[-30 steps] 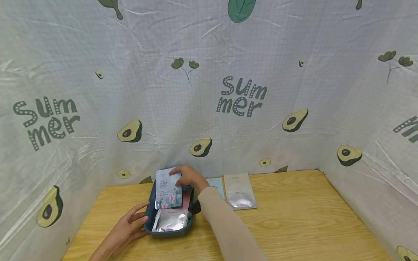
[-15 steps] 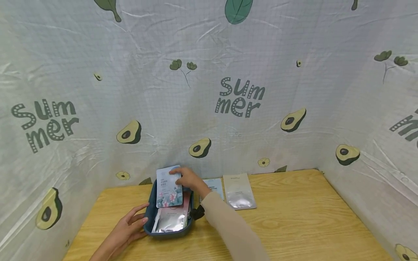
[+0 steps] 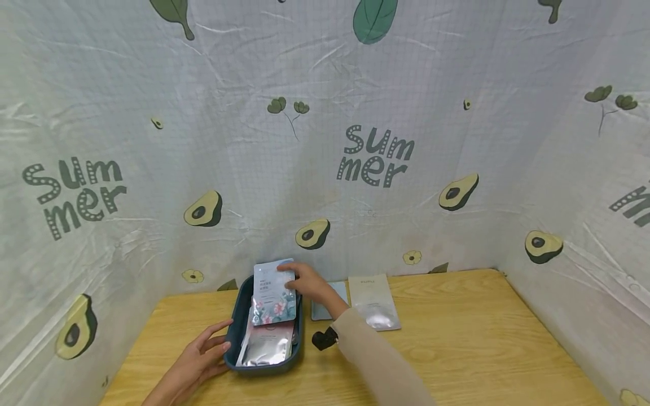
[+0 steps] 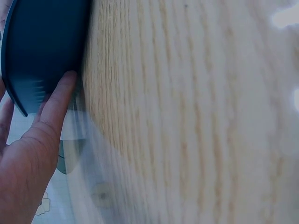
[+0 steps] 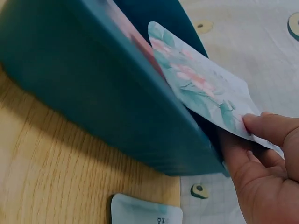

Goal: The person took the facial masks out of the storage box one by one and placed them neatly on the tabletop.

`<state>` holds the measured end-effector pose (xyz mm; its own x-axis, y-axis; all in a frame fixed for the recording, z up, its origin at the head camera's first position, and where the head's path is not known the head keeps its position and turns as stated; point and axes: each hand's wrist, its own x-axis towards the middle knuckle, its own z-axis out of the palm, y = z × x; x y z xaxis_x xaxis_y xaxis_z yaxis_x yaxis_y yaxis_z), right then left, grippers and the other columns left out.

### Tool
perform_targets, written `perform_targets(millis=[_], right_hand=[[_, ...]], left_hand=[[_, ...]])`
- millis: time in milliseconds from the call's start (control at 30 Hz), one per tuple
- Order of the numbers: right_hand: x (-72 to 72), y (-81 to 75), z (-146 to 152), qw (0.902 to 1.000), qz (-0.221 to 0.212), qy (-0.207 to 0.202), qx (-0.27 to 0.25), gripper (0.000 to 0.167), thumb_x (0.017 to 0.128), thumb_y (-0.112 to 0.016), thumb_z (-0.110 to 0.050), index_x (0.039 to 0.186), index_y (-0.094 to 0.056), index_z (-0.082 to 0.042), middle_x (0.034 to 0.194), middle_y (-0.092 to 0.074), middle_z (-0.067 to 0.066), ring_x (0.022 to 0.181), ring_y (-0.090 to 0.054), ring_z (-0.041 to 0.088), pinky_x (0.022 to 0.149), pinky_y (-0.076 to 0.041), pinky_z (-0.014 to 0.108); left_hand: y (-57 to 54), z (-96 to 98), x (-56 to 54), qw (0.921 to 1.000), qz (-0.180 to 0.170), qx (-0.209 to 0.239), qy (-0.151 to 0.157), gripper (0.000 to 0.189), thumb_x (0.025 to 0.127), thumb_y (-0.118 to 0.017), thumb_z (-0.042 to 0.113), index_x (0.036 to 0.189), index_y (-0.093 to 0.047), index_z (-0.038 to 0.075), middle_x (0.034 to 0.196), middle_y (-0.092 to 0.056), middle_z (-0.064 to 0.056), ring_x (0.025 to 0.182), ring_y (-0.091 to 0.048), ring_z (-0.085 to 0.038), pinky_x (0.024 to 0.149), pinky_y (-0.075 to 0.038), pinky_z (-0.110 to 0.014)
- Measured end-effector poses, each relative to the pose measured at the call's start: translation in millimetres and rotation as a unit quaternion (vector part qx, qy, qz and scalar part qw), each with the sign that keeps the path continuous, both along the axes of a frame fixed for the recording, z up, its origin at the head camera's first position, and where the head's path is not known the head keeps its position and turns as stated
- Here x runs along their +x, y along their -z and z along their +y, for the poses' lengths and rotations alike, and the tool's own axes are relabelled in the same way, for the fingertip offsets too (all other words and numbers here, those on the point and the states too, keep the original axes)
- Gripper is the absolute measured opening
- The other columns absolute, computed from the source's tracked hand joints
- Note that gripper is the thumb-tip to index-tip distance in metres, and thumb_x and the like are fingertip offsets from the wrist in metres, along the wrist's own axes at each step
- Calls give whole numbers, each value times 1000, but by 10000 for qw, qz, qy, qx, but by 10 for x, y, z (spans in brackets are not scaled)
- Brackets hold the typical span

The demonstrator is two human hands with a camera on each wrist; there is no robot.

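Observation:
My right hand [image 3: 307, 282] pinches the upper right edge of a pale blue sheet mask packet [image 3: 271, 293] with pink flowers, thumb on one face and fingers behind. In the right wrist view the packet [image 5: 201, 84] slants over the rim of a dark blue plastic basket [image 5: 93, 93], its lower end inside. Other packets lie in the basket, a silver and pink one [image 3: 268, 344] at the front. My left hand [image 3: 198, 358] rests its spread fingers against the basket's left side; in the left wrist view the fingers [image 4: 58, 102] lie along the outer wall.
Right of the basket, a light blue packet [image 3: 330, 296] and a cream and silver packet [image 3: 373, 301] lie near the back edge of the wooden table [image 3: 457, 338]. A printed curtain [image 3: 254, 169] hangs behind. A small black object [image 3: 325, 339] sits at the right wrist.
The floral packet and my right hand have shifted slightly right over the basket, uncovering more of its left interior. The left hand stays at the basket's side.

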<state>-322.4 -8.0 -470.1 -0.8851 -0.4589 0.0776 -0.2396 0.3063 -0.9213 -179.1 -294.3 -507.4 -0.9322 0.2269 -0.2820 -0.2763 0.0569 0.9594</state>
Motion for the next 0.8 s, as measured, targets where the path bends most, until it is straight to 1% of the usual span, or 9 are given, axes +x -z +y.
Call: perform_targets(millis=[133,233,300,367,433,500,600,733,800], right_hand=[[7,11,107,9996,265,99,-74,43,96,-64,1,138,-64,-10,139,-58,11,100,-56,18,79,-52,31],[14,23,196,9992,276,138,-261,43,97,-63,1,138,-63,-11,134,-61,11,96,-57,18,80,-53,36],[17,34,262,9988,237,121,-416,43,97,-62,2,139,-62,-9,130,-63,12,93,-57,18,78,-54,39],[34,39,341,9986,168,177,-474,43,97,-62,1,139,-62,-9,127,-64,13,92,-58,18,78,-55,39],[64,39,433,9984,126,277,-476,42,97,-63,-1,138,-62,-10,130,-63,13,96,-59,18,79,-55,36],[104,14,537,9980,74,429,-453,42,97,-64,-2,138,-63,-10,134,-62,13,100,-59,19,79,-55,34],[137,-39,716,9970,91,623,-460,42,97,-64,-3,138,-62,-9,134,-61,14,99,-59,20,80,-56,37],[125,-109,977,9952,122,783,-568,43,96,-63,-1,139,-61,-6,133,-61,17,93,-58,20,79,-56,45],[110,-131,1104,9942,115,904,-564,44,96,-63,0,139,-61,-6,134,-61,16,93,-57,20,78,-56,42]], left_hand=[[28,-6,-21,10000,-4,-59,-14,69,102,-65,24,159,-28,12,150,-32,-36,119,-60,-31,97,-55,-52],[69,-2,-34,9999,-15,-108,-46,70,102,-65,24,160,-28,13,150,-32,-38,119,-60,-32,97,-55,-53],[87,4,-37,9998,-30,-175,-105,70,101,-66,23,160,-29,14,151,-31,-39,119,-60,-33,95,-55,-54],[95,2,-34,9999,-43,-142,-83,70,101,-65,23,160,-28,13,151,-30,-39,120,-60,-33,95,-55,-55],[98,-7,-31,9999,-49,-88,-22,70,102,-65,22,160,-28,12,151,-30,-40,120,-60,-32,95,-54,-56],[98,-14,-25,9999,-76,-70,20,70,102,-65,23,160,-27,11,151,-31,-39,120,-60,-31,95,-54,-56],[83,-12,-29,9999,-84,-87,25,70,102,-65,24,160,-28,11,151,-31,-39,119,-60,-31,95,-54,-57],[56,-7,-51,9999,-51,-129,-14,70,101,-66,25,159,-30,11,151,-32,-40,119,-60,-31,95,-54,-57],[47,-10,-66,9999,-38,-115,-12,69,101,-66,24,159,-30,11,151,-32,-39,119,-60,-31,95,-54,-57]])
